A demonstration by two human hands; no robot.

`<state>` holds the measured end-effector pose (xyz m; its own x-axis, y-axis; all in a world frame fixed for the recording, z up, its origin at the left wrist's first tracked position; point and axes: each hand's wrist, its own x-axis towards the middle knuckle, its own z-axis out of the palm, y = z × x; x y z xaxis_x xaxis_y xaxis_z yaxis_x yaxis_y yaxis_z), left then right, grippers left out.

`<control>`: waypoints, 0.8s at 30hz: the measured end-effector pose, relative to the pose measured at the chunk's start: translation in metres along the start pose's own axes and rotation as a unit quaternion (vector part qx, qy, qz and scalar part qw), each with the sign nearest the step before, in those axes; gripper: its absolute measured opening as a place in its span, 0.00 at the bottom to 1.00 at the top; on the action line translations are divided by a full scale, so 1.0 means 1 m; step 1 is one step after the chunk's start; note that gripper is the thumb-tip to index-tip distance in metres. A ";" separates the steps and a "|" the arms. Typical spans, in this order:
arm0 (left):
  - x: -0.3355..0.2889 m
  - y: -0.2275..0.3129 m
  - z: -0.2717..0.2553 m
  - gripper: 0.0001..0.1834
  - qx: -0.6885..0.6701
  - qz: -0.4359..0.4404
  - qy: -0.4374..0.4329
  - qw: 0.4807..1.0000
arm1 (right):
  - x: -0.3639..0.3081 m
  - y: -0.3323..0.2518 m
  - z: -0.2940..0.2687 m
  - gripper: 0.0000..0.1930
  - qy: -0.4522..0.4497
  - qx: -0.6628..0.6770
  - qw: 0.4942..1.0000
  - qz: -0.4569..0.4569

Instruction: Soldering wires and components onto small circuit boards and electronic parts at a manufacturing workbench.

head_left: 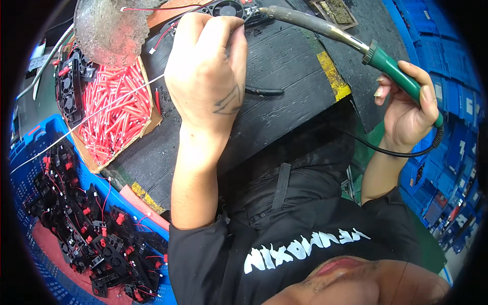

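My left hand point(206, 76) is closed in a pinch over the far edge of the black work surface. A thin silvery solder wire point(156, 80) runs in from the left to this hand, and its tip shows past the fingers. Beyond the fingertips lies a black fan assembly point(227, 8) with red and black leads, partly hidden by the hand. My right hand point(409, 109) grips a soldering iron point(394, 71) by its green handle. The iron's metal shaft reaches left, its tip at small contacts beside the fan, close to the solder's end.
A cardboard box point(147, 129) of red tubes stands left, with fan units point(71, 86) beyond it. A blue crate point(114, 195) with many black fan assemblies sits lower left. A short black cable piece point(264, 91) lies on the work surface point(284, 112). Blue bins point(455, 91) line the right.
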<state>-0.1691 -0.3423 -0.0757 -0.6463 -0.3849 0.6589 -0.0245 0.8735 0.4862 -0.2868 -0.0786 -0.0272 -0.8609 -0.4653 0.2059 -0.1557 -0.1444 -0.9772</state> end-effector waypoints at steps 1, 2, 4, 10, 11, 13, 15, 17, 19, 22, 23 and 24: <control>0.000 -0.001 0.001 0.06 -0.004 0.011 0.009 1.000 | 0.001 0.001 0.001 0.28 -0.005 0.004 1.000 0.003; 0.000 0.000 0.000 0.06 -0.004 0.010 0.009 1.000 | 0.001 0.001 0.001 0.28 -0.005 0.004 1.000 0.003; 0.000 0.001 -0.002 0.07 0.005 -0.014 -0.008 1.000 | 0.002 0.000 0.003 0.28 0.004 -0.005 1.000 0.009; 0.002 0.002 -0.003 0.07 0.002 -0.009 -0.009 1.000 | 0.005 -0.002 0.003 0.28 -0.005 -0.026 1.000 0.002; 0.001 0.003 -0.003 0.07 0.002 -0.010 -0.009 1.000 | 0.005 -0.003 0.003 0.28 -0.006 -0.026 1.000 0.002; 0.005 0.011 -0.006 0.07 0.005 -0.036 -0.034 0.999 | 0.006 -0.003 0.003 0.28 -0.010 -0.032 0.999 -0.001; 0.004 0.007 -0.003 0.06 -0.001 -0.024 -0.022 0.999 | 0.006 -0.003 0.002 0.27 -0.008 -0.035 0.999 -0.001; 0.004 0.005 -0.003 0.06 -0.005 -0.011 -0.011 1.000 | 0.006 -0.003 0.003 0.27 -0.007 -0.037 0.999 -0.001; 0.004 0.005 -0.002 0.06 -0.003 -0.009 -0.013 1.000 | 0.006 -0.004 0.004 0.27 -0.005 -0.035 0.999 0.002; 0.004 0.005 -0.002 0.07 0.007 0.001 -0.011 1.000 | 0.005 -0.003 0.003 0.27 -0.004 -0.047 0.999 0.002; 0.003 0.005 -0.001 0.07 0.007 0.001 -0.011 1.000 | 0.005 -0.003 0.003 0.27 -0.004 -0.048 0.999 0.001; 0.003 0.006 -0.001 0.07 0.001 -0.005 -0.013 1.000 | 0.005 -0.003 0.004 0.28 -0.001 -0.047 0.999 0.003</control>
<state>-0.1706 -0.3390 -0.0700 -0.6658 -0.3849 0.6392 -0.0326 0.8708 0.4905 -0.2886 -0.0834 -0.0229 -0.8607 -0.4680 0.2004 -0.1957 -0.0593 -0.9789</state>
